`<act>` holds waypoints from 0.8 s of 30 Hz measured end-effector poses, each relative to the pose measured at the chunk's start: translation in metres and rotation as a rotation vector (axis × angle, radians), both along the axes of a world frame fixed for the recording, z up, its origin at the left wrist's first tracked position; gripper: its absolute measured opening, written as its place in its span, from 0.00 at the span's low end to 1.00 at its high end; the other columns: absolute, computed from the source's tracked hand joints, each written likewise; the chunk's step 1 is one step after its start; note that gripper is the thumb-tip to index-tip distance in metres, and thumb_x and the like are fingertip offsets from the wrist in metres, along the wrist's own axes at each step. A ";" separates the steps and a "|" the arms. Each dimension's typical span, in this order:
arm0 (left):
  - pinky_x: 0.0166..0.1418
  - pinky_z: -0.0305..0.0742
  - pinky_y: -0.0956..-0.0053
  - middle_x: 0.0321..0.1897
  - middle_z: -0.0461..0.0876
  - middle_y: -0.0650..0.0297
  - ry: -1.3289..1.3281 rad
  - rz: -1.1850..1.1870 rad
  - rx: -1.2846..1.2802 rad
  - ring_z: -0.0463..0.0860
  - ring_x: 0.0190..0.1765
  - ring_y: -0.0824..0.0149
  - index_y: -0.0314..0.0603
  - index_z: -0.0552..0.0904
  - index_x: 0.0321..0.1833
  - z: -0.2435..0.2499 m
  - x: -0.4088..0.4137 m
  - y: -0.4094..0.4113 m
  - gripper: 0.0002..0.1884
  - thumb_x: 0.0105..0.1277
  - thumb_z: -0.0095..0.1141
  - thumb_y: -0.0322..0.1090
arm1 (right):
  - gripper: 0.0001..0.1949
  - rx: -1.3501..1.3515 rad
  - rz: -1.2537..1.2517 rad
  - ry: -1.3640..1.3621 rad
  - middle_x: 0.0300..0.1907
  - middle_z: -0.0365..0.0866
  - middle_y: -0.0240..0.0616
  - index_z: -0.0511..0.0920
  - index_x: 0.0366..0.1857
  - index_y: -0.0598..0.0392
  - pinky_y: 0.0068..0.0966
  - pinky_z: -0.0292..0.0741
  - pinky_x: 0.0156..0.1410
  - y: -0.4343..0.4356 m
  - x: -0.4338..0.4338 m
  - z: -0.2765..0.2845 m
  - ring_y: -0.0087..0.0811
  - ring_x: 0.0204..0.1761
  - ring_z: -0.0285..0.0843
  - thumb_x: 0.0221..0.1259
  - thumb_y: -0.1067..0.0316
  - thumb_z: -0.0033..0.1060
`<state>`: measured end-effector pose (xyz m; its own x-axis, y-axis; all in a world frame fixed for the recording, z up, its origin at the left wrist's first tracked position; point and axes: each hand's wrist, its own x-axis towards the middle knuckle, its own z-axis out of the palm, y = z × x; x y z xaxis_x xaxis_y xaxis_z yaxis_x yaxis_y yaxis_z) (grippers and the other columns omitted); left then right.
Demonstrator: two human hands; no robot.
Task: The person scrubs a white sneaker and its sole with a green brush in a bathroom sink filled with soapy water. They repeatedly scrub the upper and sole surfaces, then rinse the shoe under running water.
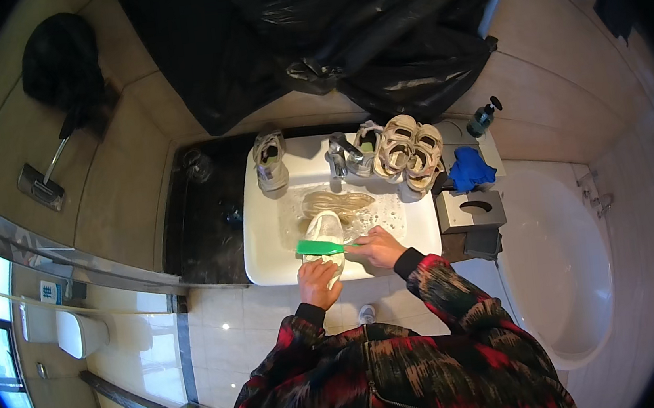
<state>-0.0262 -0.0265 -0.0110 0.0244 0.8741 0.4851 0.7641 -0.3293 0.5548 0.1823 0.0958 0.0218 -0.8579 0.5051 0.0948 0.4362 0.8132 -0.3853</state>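
Observation:
My left hand [319, 282] grips the near end of a pale shoe [323, 226], which I hold over the front of a white washbasin [254, 235]. In my right hand [380, 247] is the handle of a green brush [319, 247], its head lying across the shoe just beyond my left fingers. The bristles are hidden beneath the green back. Behind the held shoe, another shoe [336, 202] lies on its side in the basin's cloudy, bubbly water.
Several worn shoes [408, 150] are piled on the basin's back right rim, beside the faucet [337, 155]. One sneaker [270, 162] stands at back left. Rightward are a blue cloth [470, 168], a tissue box [471, 210], a pump bottle [482, 119] and a bathtub [554, 264].

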 end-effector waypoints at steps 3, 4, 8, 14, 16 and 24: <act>0.62 0.68 0.58 0.44 0.86 0.64 0.006 0.016 -0.002 0.79 0.53 0.56 0.44 0.87 0.41 0.001 -0.001 0.000 0.17 0.44 0.65 0.33 | 0.24 0.023 0.013 0.028 0.39 0.82 0.30 0.79 0.58 0.38 0.32 0.65 0.52 0.004 0.004 0.002 0.34 0.38 0.77 0.55 0.73 0.53; 0.61 0.68 0.58 0.44 0.86 0.64 0.002 0.016 0.007 0.79 0.53 0.56 0.44 0.87 0.41 0.001 -0.002 -0.001 0.17 0.44 0.65 0.33 | 0.24 -0.005 -0.001 -0.023 0.38 0.82 0.30 0.79 0.58 0.38 0.32 0.65 0.52 0.005 0.016 0.011 0.34 0.38 0.77 0.55 0.73 0.53; 0.61 0.67 0.56 0.43 0.85 0.63 -0.018 -0.019 0.014 0.79 0.53 0.55 0.44 0.86 0.42 0.005 0.000 0.002 0.18 0.43 0.65 0.32 | 0.27 0.067 -0.091 -0.019 0.36 0.81 0.29 0.78 0.59 0.38 0.32 0.65 0.48 0.001 0.057 0.000 0.32 0.35 0.77 0.51 0.72 0.57; 0.61 0.67 0.57 0.42 0.85 0.62 0.033 0.067 0.010 0.79 0.52 0.56 0.42 0.87 0.41 0.009 0.008 0.004 0.17 0.44 0.65 0.33 | 0.21 0.193 -0.212 0.019 0.32 0.77 0.36 0.77 0.53 0.47 0.36 0.67 0.46 -0.030 -0.030 -0.004 0.37 0.33 0.77 0.50 0.69 0.59; 0.61 0.67 0.57 0.42 0.85 0.63 0.017 0.066 0.001 0.79 0.52 0.56 0.42 0.87 0.41 0.009 0.007 0.005 0.17 0.44 0.65 0.33 | 0.21 0.138 -0.242 0.004 0.32 0.77 0.38 0.77 0.54 0.48 0.36 0.67 0.45 -0.039 -0.028 -0.002 0.39 0.33 0.77 0.51 0.69 0.59; 0.61 0.67 0.57 0.42 0.85 0.63 0.025 0.071 -0.026 0.78 0.52 0.56 0.43 0.87 0.41 0.009 0.010 0.004 0.17 0.45 0.65 0.35 | 0.19 0.082 -0.425 0.019 0.28 0.76 0.45 0.76 0.51 0.57 0.40 0.70 0.38 -0.059 -0.038 0.009 0.45 0.28 0.77 0.52 0.71 0.56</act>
